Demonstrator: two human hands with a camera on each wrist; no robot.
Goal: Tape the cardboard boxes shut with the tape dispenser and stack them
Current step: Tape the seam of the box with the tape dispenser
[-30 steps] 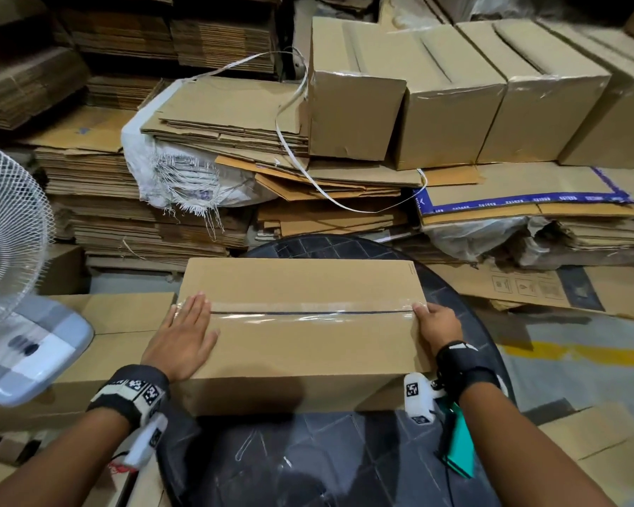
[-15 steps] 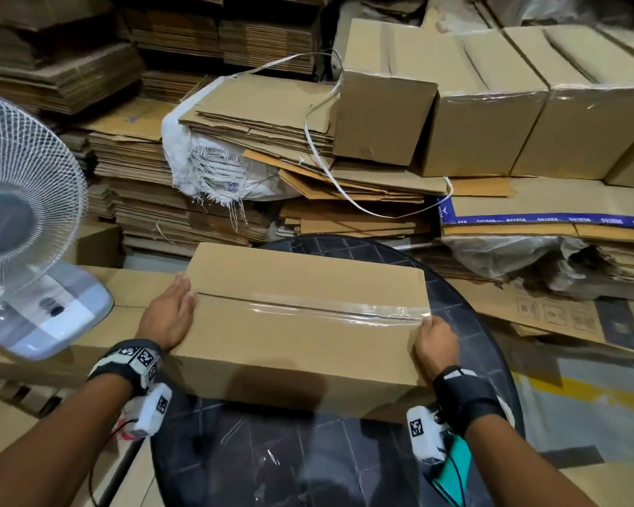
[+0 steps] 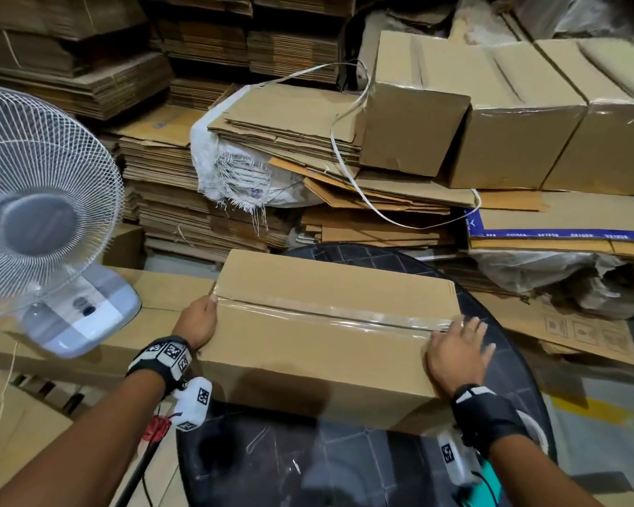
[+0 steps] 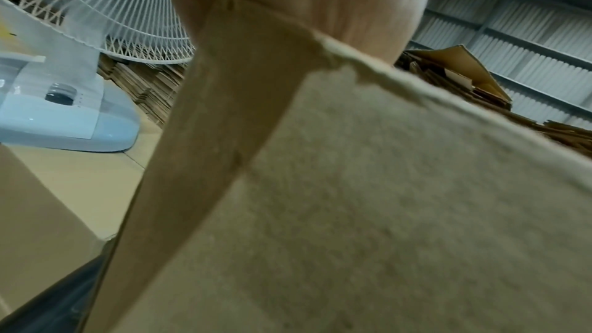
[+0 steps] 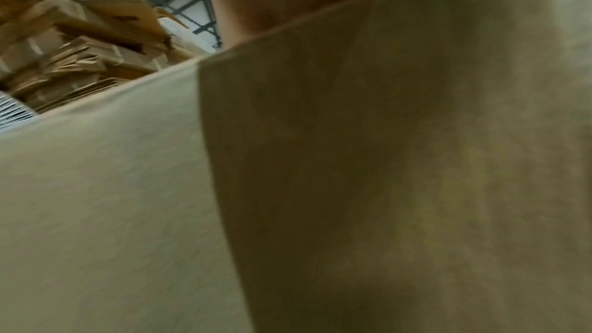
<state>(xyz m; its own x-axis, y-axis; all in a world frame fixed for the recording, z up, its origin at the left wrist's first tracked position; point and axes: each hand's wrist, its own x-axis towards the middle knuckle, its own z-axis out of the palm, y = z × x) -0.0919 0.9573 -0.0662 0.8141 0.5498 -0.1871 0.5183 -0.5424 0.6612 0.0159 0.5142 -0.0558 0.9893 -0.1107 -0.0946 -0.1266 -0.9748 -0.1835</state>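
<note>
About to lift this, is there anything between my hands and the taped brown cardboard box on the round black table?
Nothing visible: the left hand touches the taped brown cardboard box at its left end, and the right hand lies on its right end.

White fan [image 3: 41, 199] at left; torn white sack [image 3: 235, 170] on flattened cardboard stacks [image 3: 183, 214]; loose strap [image 3: 348, 166].

stacks of flattened cardboard [image 3: 183, 199], white table fan [image 3: 41, 214] at left, round dark table [image 3: 344, 466], corrugated metal wall [image 4: 512, 34]
</note>
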